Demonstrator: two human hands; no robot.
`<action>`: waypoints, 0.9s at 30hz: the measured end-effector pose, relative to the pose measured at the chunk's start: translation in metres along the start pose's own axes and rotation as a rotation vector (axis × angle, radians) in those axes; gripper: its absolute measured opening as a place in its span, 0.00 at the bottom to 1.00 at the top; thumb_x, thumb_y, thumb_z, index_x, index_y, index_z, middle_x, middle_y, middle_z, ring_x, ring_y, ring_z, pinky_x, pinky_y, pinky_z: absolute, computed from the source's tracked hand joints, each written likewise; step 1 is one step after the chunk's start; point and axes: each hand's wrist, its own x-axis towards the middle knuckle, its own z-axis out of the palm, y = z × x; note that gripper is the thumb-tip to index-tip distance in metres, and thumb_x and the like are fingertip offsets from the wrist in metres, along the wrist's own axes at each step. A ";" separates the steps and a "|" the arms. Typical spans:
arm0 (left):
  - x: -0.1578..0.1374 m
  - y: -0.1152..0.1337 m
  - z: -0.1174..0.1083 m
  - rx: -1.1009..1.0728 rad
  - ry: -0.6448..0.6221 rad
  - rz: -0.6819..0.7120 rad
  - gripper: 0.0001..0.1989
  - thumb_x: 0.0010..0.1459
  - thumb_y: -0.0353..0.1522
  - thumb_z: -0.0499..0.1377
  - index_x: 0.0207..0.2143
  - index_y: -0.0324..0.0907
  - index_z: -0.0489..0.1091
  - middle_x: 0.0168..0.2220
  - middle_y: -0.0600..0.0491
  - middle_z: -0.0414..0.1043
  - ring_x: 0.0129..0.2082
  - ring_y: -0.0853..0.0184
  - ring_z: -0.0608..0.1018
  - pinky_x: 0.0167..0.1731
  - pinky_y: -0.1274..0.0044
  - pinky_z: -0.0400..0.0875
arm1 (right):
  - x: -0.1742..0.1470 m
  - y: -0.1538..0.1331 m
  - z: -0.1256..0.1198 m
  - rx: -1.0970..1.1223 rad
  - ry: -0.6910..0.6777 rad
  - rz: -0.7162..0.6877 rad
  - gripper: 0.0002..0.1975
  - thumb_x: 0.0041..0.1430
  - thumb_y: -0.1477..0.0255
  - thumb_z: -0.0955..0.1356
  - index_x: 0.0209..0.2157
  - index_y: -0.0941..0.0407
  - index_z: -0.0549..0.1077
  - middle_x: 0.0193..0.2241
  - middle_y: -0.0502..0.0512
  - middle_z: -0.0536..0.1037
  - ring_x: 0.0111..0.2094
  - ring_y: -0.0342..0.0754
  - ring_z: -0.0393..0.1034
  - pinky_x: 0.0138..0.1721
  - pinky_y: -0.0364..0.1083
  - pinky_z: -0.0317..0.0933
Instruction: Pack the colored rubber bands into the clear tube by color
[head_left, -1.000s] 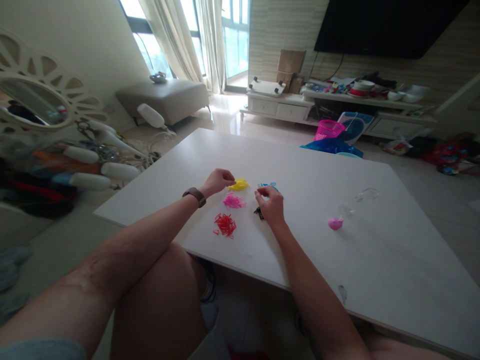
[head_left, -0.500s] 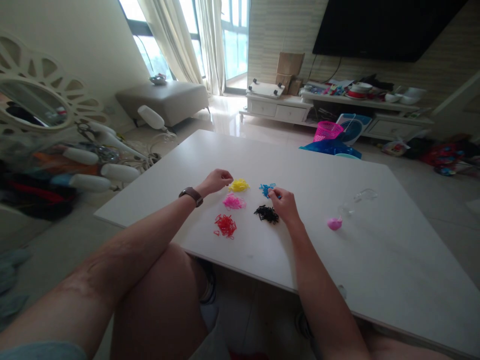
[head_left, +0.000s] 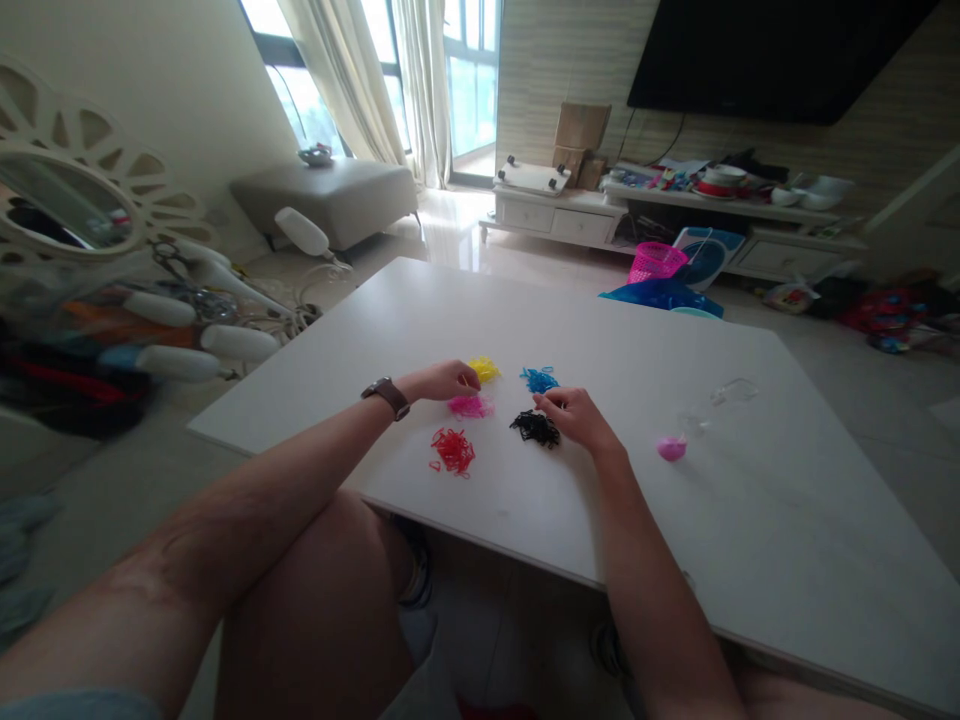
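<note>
Five small piles of tiny loop-shaped elastic bands, sorted by colour, near the front-centre of the white table [head_left: 750, 520]: yellow pile [head_left: 486, 368] and blue pile [head_left: 538, 380] at the back, pink pile [head_left: 471, 406] and black pile [head_left: 535, 428] in the middle, red pile [head_left: 452, 450] closest to the table's near edge. Each is a loose tangle; the red one is the most spread out, with a stray loop at its left.

Left hand [head_left: 444, 381]: loosely curled, fingertips pinched together between the yellow and pink piles, touching or just above the pink. Probably pinching a band, but too small to confirm.

Right hand [head_left: 576, 414]: fingers half-curled, tips at the gap between the blue and black piles, right beside the black. Can't tell if it has anything in its grip.

Brown wristwatch [head_left: 388, 395] on the left wrist. Further right on the table: small pink blob-like object [head_left: 671, 448], and clear plastic pieces [head_left: 731, 390] behind it.
</note>
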 end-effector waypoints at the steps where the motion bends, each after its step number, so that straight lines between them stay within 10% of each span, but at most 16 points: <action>1: 0.000 0.001 0.000 -0.009 -0.003 0.002 0.15 0.53 0.36 0.60 0.41 0.40 0.79 0.41 0.50 0.80 0.38 0.65 0.78 0.39 0.77 0.69 | 0.000 0.001 0.000 -0.002 0.029 0.006 0.25 0.64 0.54 0.63 0.21 0.57 0.74 0.17 0.48 0.67 0.22 0.43 0.59 0.27 0.43 0.50; 11: 0.001 0.006 -0.006 -0.019 0.161 0.039 0.14 0.53 0.37 0.58 0.37 0.40 0.79 0.37 0.50 0.80 0.34 0.65 0.77 0.34 0.77 0.68 | 0.002 0.000 0.015 -0.200 0.417 -0.113 0.17 0.67 0.65 0.62 0.26 0.55 0.73 0.26 0.52 0.69 0.30 0.47 0.64 0.36 0.45 0.58; 16: 0.004 0.008 -0.008 -0.017 0.211 0.053 0.15 0.52 0.38 0.58 0.36 0.39 0.80 0.33 0.49 0.80 0.31 0.66 0.75 0.32 0.77 0.67 | -0.002 -0.016 0.007 -0.431 0.399 -0.171 0.12 0.66 0.69 0.63 0.31 0.54 0.75 0.33 0.56 0.73 0.40 0.51 0.66 0.44 0.49 0.60; 27: -0.013 0.022 -0.022 -0.019 0.334 0.075 0.16 0.50 0.38 0.56 0.32 0.38 0.79 0.22 0.54 0.69 0.23 0.70 0.67 0.26 0.77 0.59 | -0.034 0.019 -0.172 -0.742 0.519 0.407 0.16 0.53 0.72 0.70 0.46 0.57 0.72 0.57 0.68 0.67 0.60 0.63 0.53 0.55 0.57 0.55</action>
